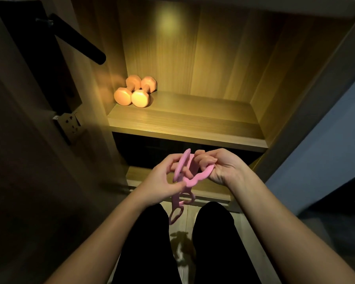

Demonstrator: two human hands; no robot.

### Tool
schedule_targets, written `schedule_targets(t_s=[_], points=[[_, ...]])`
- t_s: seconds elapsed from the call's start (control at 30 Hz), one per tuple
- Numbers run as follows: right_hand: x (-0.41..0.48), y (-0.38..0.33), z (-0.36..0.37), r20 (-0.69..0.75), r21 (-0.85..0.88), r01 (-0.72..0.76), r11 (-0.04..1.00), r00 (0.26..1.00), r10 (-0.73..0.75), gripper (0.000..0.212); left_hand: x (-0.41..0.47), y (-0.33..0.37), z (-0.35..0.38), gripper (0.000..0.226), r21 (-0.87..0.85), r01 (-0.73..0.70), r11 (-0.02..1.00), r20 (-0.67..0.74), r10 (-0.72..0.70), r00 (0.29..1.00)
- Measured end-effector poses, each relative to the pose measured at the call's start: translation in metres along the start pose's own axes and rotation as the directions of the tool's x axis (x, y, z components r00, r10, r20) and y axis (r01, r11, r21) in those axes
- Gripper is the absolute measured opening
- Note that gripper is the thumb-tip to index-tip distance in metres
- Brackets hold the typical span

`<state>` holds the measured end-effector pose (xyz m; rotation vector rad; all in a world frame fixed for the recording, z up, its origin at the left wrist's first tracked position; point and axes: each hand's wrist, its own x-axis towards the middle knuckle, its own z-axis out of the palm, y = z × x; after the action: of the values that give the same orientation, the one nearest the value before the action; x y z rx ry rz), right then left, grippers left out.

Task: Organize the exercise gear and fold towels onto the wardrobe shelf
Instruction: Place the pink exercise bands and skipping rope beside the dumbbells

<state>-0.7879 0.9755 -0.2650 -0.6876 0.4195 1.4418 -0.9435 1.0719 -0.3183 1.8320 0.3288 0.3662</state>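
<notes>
Closest to the camera, two bare forearms reach forward over black trousers (148, 253) and a strip of pale floor (188, 214). They meet at about waist height in front of the open wardrobe.

Between the hands is a pink stretch band (195, 180), a chain of soft loops. The left hand (162, 181) pinches it from the side, thumb low and fingers curled through or behind the upper loops; how many loops it has cannot be told. The right hand (221, 167) is turned palm up, its fingers (205, 158) curled tight round the other end. The part between the hands bends into a rough fold. The remaining loops hang straight down from the left hand between the knees, so the band's long axis is mostly vertical.

The band looks to be mid-gathering, and the hanging tail probably needs folding up before it can be set down neatly.

Beyond the hands and higher up is the lit wooden shelf (193, 119), well apart from the band. Both hands are about equally near its front edge. Two orange dumbbells (139, 98) lie side by side, touching, in its back left corner, and bare wood runs to their right. The left hand is on their side.

Farther up on the left, a dark door handle (78, 37) juts out.
</notes>
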Motion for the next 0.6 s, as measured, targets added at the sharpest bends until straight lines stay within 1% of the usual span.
schedule_targets(t_s=[0.1, 0.17, 0.23, 0.3, 0.37, 0.43, 0.5, 0.57, 0.6], points=[[-0.001, -0.001, 0.001, -0.005, 0.001, 0.015, 1.0, 1.0, -0.015, 0.026, 0.0, 0.001, -0.001, 0.069, 0.028, 0.03, 0.999, 0.04, -0.031, 0.999], [0.0, -0.002, -0.001, -0.01, -0.012, 0.033, 0.999, 0.999, -0.033, 0.026, 0.0, 0.002, -0.004, 0.069, 0.044, 0.03, 0.999, 0.037, -0.031, 0.999], [0.0, -0.001, -0.003, -0.015, -0.051, 0.042, 0.998, 0.999, -0.043, 0.023, 0.0, 0.003, -0.007, 0.07, 0.008, 0.013, 1.0, 0.052, -0.014, 0.999], [0.001, 0.0, -0.006, -0.014, -0.15, 0.04, 0.988, 0.999, -0.043, 0.024, -0.001, 0.003, -0.008, 0.07, -0.012, 0.008, 1.0, 0.055, -0.008, 0.998], [0.002, 0.001, -0.01, -0.051, -0.346, 0.04, 0.937, 0.997, -0.062, 0.031, 0.001, 0.002, -0.009, 0.064, -0.008, 0.014, 1.0, -0.005, -0.014, 1.0], [0.005, 0.0, -0.015, -0.11, -0.534, 0.016, 0.846, 0.99, -0.088, 0.031, 0.004, 0.002, -0.011, 0.051, -0.027, 0.012, 1.0, -0.096, -0.014, 0.995], [0.008, 0.0, -0.019, -0.155, -0.716, -0.036, 0.697, 0.982, -0.108, 0.034, 0.009, 0.005, -0.014, 0.041, -0.059, -0.008, 0.998, -0.168, -0.002, 0.986], [0.011, -0.001, -0.023, -0.166, -0.881, -0.055, 0.47, 0.966, -0.198, 0.036, 0.017, 0.011, -0.019, 0.032, -0.109, -0.016, 0.994, -0.208, -0.007, 0.978], [0.011, -0.002, -0.024, -0.134, -0.942, -0.035, 0.333, 0.951, -0.279, 0.032, 0.022, 0.015, -0.022, 0.029, -0.134, -0.011, 0.991, -0.212, -0.018, 0.977]])
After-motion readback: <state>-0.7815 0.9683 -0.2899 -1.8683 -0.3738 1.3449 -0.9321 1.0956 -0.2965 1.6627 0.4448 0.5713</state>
